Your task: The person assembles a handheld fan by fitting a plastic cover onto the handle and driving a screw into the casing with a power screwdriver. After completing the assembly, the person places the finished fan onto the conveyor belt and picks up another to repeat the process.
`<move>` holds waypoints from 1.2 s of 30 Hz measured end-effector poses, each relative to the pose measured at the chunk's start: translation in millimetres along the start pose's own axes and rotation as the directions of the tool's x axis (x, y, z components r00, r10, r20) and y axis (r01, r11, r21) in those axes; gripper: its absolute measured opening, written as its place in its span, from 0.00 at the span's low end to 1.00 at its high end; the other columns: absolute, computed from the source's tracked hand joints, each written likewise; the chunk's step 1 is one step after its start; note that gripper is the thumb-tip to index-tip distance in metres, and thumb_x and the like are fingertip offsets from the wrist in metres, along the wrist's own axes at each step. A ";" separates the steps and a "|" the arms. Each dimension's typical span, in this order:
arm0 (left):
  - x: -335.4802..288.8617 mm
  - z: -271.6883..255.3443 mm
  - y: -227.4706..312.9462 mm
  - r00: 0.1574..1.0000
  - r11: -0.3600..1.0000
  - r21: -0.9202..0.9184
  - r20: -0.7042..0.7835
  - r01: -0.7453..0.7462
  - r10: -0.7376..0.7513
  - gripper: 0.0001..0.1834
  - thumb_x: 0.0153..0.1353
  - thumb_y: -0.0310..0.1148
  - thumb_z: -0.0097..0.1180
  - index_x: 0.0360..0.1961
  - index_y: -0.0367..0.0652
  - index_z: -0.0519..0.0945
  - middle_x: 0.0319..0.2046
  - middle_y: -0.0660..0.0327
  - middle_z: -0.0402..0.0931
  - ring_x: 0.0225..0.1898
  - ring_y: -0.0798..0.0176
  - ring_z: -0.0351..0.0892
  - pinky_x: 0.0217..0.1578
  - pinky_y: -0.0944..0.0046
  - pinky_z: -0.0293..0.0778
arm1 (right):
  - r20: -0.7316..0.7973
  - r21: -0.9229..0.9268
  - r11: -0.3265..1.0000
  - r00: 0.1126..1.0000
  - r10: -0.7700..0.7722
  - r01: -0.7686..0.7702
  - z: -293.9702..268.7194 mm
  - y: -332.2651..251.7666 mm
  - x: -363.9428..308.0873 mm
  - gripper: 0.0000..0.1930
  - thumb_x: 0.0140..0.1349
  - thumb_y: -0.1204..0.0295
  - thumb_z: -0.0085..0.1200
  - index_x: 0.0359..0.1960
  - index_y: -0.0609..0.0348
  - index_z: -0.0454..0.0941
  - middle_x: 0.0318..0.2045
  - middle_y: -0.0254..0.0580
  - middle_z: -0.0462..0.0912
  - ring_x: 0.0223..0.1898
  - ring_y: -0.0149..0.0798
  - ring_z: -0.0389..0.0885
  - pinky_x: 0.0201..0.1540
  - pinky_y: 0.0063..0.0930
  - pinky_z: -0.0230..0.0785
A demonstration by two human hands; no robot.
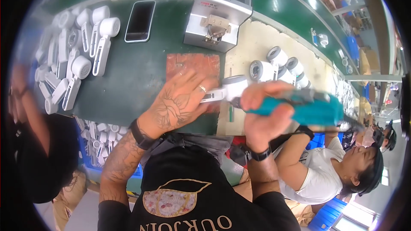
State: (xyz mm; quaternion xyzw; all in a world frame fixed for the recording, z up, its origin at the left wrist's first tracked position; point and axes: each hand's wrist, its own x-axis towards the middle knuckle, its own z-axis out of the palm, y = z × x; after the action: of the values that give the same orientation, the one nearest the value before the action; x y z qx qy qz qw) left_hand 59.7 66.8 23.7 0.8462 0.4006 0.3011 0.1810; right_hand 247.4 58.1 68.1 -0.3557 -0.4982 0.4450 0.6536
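My left hand (180, 102) presses flat on a white plastic device (227, 90) with a round head and a flat handle, holding it down on a reddish-brown work mat (192, 64). My right hand (263, 113) grips a teal electric screwdriver (299, 107), lying almost level, its tip at the white device near my left fingers. The screwdriver's bit is hidden by the blur and my hand.
A pile of the same white devices (70, 55) covers the green bench (128, 85) at the left. A dark phone (140, 20) and a grey metal machine (216, 15) stand behind the mat. Several round-headed white parts (278, 66) sit at the right. People work on both sides.
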 end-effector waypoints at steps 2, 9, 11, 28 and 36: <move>-5.9 2.3 9.0 0.992 0.994 -0.018 -0.055 0.111 -0.112 0.22 0.53 0.32 0.68 0.51 0.43 0.79 0.42 0.56 0.77 0.47 0.49 0.76 0.48 0.53 0.76 | -0.054 -0.031 0.998 0.997 -0.056 0.054 -4.0 -11.0 -12.9 0.34 0.66 0.34 0.49 0.44 0.58 0.69 0.19 0.34 0.68 0.20 0.34 0.67 0.24 0.31 0.62; -9.3 7.0 8.9 0.984 0.993 -0.097 -0.163 0.060 -0.075 0.19 0.54 0.31 0.68 0.48 0.43 0.83 0.42 0.57 0.80 0.43 0.49 0.79 0.42 0.54 0.78 | -0.082 -0.163 0.987 0.996 -0.025 0.011 -23.4 -4.7 -55.4 0.37 0.62 0.34 0.54 0.47 0.63 0.68 0.21 0.37 0.70 0.21 0.36 0.71 0.24 0.29 0.64; -13.1 3.1 9.7 0.944 0.976 -0.193 -0.289 0.103 -0.157 0.13 0.61 0.34 0.65 0.46 0.41 0.84 0.36 0.58 0.83 0.37 0.52 0.81 0.40 0.56 0.78 | -0.080 -0.165 0.986 0.996 -0.030 0.016 -26.4 -6.8 -60.3 0.38 0.61 0.34 0.55 0.46 0.64 0.68 0.21 0.38 0.70 0.21 0.35 0.71 0.24 0.28 0.64; -116.9 -133.7 -67.3 0.166 0.314 -0.934 -0.341 -0.171 -0.925 0.26 0.77 0.56 0.39 0.39 0.43 0.76 0.21 0.65 0.72 0.18 0.71 0.69 0.17 0.70 0.59 | -0.002 -0.076 0.997 1.000 -0.009 0.008 -24.4 1.4 -68.5 0.35 0.65 0.38 0.55 0.46 0.63 0.67 0.23 0.36 0.70 0.23 0.33 0.70 0.27 0.25 0.62; -194.9 -304.9 -229.3 0.134 0.496 -0.826 -0.542 -0.269 -0.830 0.22 0.72 0.47 0.55 0.54 0.39 0.73 0.37 0.55 0.78 0.32 0.65 0.76 0.36 0.73 0.77 | -0.010 -0.088 0.996 1.000 0.012 -0.013 -20.7 1.7 -65.7 0.36 0.63 0.38 0.57 0.46 0.65 0.68 0.22 0.36 0.69 0.22 0.33 0.70 0.27 0.26 0.63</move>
State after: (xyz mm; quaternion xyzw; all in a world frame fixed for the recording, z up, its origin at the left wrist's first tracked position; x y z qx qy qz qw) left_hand -367.3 74.0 56.6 0.1547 0.4159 0.8410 0.3096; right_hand 260.0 -3.2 39.3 -0.3894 -0.5118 0.4251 0.6369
